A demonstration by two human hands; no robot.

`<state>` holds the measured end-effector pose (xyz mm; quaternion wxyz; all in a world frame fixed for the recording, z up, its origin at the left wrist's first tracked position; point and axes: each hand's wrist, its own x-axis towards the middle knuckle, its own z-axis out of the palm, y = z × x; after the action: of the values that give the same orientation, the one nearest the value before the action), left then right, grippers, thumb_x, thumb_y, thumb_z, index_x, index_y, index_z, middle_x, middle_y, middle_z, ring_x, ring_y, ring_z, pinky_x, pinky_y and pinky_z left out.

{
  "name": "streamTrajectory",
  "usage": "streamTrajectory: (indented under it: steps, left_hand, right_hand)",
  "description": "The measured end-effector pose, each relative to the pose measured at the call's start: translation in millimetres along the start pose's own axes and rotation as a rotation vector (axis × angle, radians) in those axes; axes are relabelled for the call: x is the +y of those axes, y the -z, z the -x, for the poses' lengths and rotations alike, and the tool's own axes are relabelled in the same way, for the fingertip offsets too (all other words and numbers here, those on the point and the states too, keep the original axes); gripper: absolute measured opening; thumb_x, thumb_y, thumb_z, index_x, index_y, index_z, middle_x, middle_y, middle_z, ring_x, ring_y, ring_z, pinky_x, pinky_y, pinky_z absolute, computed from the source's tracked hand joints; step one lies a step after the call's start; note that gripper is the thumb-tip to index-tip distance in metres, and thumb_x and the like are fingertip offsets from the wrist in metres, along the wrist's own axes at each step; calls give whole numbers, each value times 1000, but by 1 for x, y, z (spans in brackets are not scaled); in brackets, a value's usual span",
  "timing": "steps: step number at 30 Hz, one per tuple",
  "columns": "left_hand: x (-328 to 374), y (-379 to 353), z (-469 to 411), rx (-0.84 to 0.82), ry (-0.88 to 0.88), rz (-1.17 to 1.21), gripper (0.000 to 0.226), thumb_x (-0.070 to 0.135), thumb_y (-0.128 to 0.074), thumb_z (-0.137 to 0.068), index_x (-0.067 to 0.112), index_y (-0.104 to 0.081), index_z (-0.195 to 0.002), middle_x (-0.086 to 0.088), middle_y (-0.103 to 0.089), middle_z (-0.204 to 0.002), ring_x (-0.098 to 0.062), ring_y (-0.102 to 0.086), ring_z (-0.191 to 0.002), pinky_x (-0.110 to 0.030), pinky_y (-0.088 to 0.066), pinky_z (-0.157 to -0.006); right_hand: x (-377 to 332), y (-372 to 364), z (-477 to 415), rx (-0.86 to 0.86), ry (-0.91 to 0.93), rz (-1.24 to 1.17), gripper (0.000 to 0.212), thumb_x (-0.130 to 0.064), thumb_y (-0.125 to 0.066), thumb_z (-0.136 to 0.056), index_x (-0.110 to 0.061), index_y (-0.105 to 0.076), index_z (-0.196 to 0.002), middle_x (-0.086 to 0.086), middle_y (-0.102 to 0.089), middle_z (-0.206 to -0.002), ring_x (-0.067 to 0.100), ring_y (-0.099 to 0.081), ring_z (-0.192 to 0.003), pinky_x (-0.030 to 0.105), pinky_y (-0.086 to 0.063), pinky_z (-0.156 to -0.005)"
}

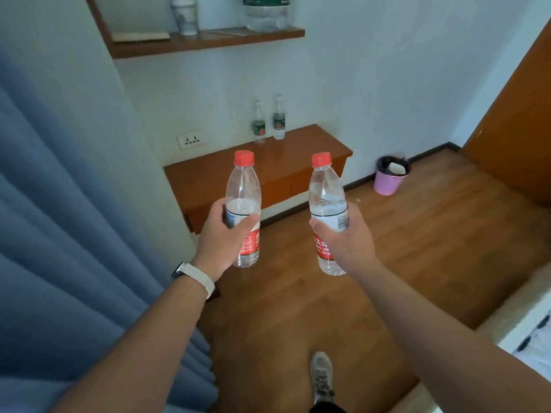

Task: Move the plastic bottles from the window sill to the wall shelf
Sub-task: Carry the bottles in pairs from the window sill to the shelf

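The left grip [220, 239] holds the left bottle [243, 186], the right grip [351, 245] the right bottle [326, 189], both upright above the floor [417, 234] near the desk [286, 156]; the wall shelf [208, 43] hangs far, upper left.

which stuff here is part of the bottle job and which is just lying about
Job: clear plastic bottle with red cap, held by left hand; second clear red-capped bottle, held by right hand; brown wooden wall shelf up high, the likely goal.
Lying about: pink plastic waste basket; white wall socket; blue curtain; white cup on the shelf.
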<state>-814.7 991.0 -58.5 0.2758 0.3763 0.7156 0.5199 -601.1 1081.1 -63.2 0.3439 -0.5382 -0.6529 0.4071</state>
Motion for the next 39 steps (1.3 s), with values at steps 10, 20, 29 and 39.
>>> streamTrajectory:
  steps: [10, 20, 29, 39]
  left_hand:
    - [44, -112, -128, -10, 42, -35, 55, 38, -71, -88, 30, -43, -135, 8, -56, -129, -16, -58, -112, -38, -51, -97]
    - [66, -158, -215, 33, 74, -42, 53, 40, -71, -87, 30, -42, -130, 11, -58, -120, -16, -61, -106, -41, -52, -98]
    - [39, -115, -281, 117, 94, 6, 48, 33, -71, -88, 31, -41, -126, 13, -55, -115, -8, -58, -98, -19, -45, -74]
    - [-18, -28, -398, 69, 121, 80, 50, 36, -71, -88, 33, -41, -128, 11, -55, -120, -11, -58, -103, -29, -49, -85]
  right_hand:
    - [29, 45, -169, -35, 16, -6, 54, -52, -72, -78, -34, -44, -120, -15, -57, -107, 10, -59, -96, 29, -51, -82]
    - [32, 65, -281, -45, 30, 7, 60, -52, -73, -78, -29, -46, -127, -9, -61, -113, 13, -62, -100, 32, -55, -83]
    - [7, -1, -341, -150, 61, 31, 55, -51, -72, -80, -36, -42, -124, -18, -58, -106, 9, -60, -93, 22, -49, -74]
    - [-45, -129, -409, -201, 90, 82, 54, -51, -73, -79, -34, -45, -122, -21, -59, -100, 3, -60, -89, 15, -42, -62]
